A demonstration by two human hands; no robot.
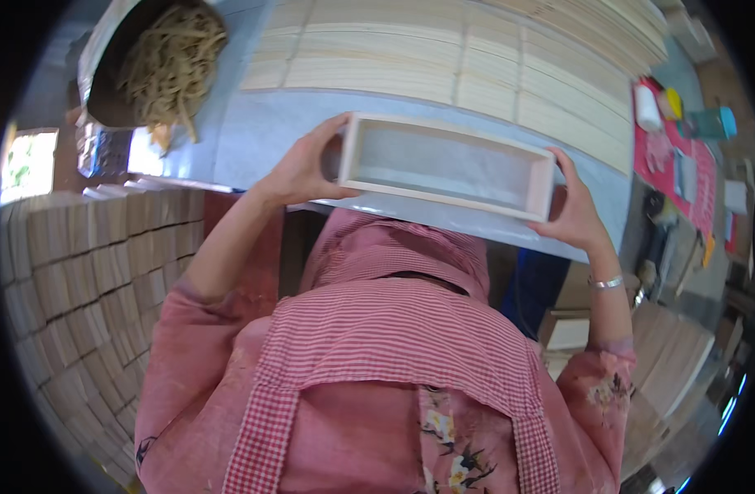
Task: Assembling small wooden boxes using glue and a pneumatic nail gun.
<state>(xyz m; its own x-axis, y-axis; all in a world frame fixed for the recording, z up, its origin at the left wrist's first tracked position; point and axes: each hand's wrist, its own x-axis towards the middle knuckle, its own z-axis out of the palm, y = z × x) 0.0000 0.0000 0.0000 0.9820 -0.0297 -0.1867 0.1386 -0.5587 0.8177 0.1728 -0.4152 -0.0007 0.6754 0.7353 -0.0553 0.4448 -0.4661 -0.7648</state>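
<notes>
Item: one open rectangular wooden box frame (447, 165), assembled and seemingly unfinished, which we grip at both short ends, left hand (299, 169) and right hand (575, 210), above the grey worktable (254, 132), stacked wooden slats (443, 58) beyond unused.

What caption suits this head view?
Both hands, left hand and right hand, hold an open wooden box above the table.
</notes>
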